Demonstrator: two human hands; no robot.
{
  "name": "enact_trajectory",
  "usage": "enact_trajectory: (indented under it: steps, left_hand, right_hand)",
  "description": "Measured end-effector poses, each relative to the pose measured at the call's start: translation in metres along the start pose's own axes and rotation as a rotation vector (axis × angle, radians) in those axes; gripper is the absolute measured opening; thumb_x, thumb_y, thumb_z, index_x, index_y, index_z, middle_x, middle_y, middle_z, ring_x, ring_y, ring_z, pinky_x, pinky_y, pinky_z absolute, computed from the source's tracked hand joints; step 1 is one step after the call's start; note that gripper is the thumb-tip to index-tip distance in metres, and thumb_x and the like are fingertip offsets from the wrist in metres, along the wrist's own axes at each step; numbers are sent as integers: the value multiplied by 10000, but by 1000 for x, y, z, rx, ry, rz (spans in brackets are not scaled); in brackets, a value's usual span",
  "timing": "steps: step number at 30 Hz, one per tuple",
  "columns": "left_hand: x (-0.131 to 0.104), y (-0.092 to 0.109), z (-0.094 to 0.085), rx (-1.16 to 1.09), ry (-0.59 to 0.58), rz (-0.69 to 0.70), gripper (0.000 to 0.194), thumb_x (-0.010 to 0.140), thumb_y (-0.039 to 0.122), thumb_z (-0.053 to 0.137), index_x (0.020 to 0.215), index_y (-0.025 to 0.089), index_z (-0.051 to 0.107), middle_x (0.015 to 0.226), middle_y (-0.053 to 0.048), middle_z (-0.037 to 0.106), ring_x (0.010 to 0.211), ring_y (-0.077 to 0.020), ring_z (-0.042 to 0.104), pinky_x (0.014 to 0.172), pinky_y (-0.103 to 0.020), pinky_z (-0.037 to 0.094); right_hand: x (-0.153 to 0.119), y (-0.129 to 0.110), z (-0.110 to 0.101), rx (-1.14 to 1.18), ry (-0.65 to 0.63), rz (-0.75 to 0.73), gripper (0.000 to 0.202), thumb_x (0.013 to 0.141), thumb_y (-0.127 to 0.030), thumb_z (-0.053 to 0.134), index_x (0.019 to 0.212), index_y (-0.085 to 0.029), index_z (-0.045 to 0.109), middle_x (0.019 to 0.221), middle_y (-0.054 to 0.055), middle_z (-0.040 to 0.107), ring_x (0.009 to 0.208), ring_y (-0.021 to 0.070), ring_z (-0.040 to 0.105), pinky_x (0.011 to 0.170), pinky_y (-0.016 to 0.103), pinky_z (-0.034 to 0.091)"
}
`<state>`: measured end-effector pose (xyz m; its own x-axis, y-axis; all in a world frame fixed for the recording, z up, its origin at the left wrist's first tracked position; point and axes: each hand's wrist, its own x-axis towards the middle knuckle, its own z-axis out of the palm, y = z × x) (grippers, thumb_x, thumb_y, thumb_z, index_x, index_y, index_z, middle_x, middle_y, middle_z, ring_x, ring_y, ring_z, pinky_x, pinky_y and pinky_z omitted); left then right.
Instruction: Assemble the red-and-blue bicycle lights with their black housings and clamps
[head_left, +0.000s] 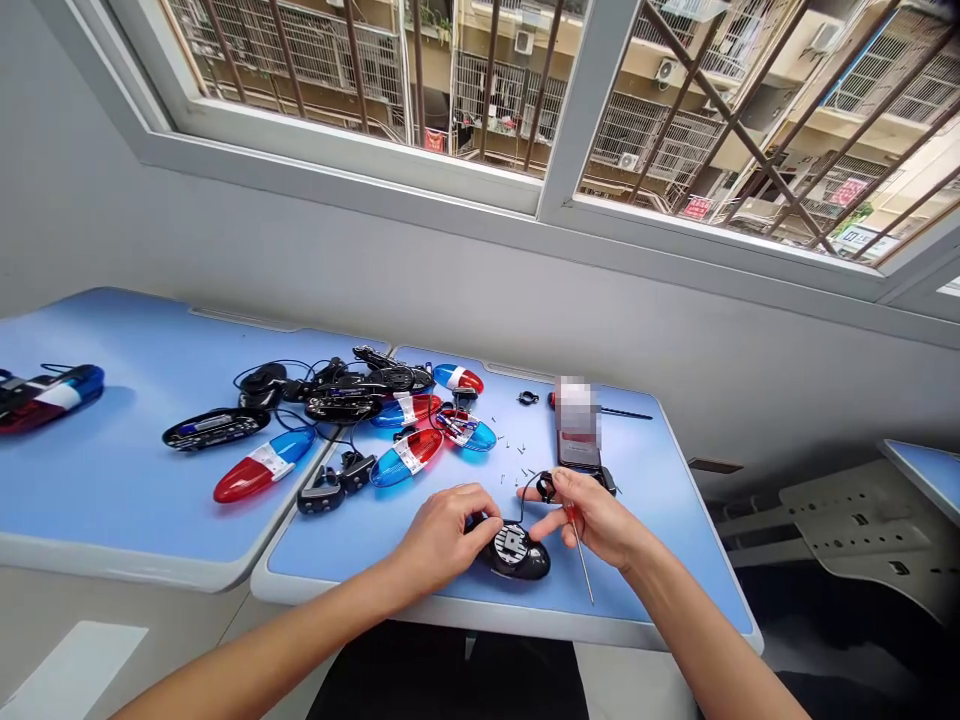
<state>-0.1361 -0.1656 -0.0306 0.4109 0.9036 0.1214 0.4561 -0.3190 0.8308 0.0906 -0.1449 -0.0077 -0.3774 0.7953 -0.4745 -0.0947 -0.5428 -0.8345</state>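
Note:
My left hand (454,525) is closed on the left end of a glossy black oval housing (531,562), which lies near the table's front edge. A round black-and-silver grille (511,544) faces up on it. In my right hand (600,520) is a thin screwdriver (583,565), its shaft pointing down toward the table and its reddish handle mostly covered by the fingers. Between that hand's thumb and index finger is a small black ring-shaped clamp (547,487). From there a black cable (523,505) runs down to the housing. Several small screws (517,483) lie scattered just beyond.
Red, white and blue light covers (409,458), black housings (216,428) and cabled black button units (337,483) crowd the left. Another black clamp (528,398) lies at the back, beside a partly blurred upright object (579,450). One assembled light (56,395) sits far left.

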Motion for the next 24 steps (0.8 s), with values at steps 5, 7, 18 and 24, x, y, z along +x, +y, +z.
enact_trajectory:
  steps: [5, 7, 18, 24]
  left_hand:
    - [-7, -5, 9, 150, 201, -26, 197, 923, 246, 466, 765, 202, 576, 756, -15, 610, 672, -165, 562, 624, -273, 404]
    - [-9, -9, 13, 162, 245, -33, 193, 927, 242, 453, 763, 205, 548, 755, -12, 600, 680, -166, 564, 629, -273, 402]
    - [-11, -19, 20, -3, 266, 159, 263, 950, 140, 468, 1045, 241, 692, 878, -34, 623, 817, -170, 589, 728, -274, 472]
    - [-15, -18, 13, -25, 242, 147, 255, 936, 127, 500, 1046, 242, 699, 979, -48, 638, 929, -191, 592, 819, -317, 486]
  right_hand:
    - [-21, 2, -3, -200, 26, -78, 358, 875, -530, 607, 854, -204, 462, 1167, 98, 649, 732, 191, 746, 412, 166, 416]
    - [-26, 4, -3, -345, 40, -130, 368, 871, -552, 586, 834, -210, 454, 1035, 69, 673, 640, 151, 705, 422, 188, 393]
    - [-26, -4, 25, -1152, 129, -512, 78, 908, -288, 542, 889, -213, 545, 766, -2, 592, 665, 146, 496, 637, 285, 360]
    - [-30, -18, 37, -1406, -13, -462, 168, 968, -266, 413, 1031, -210, 559, 845, 36, 634, 727, 170, 536, 667, 295, 365]
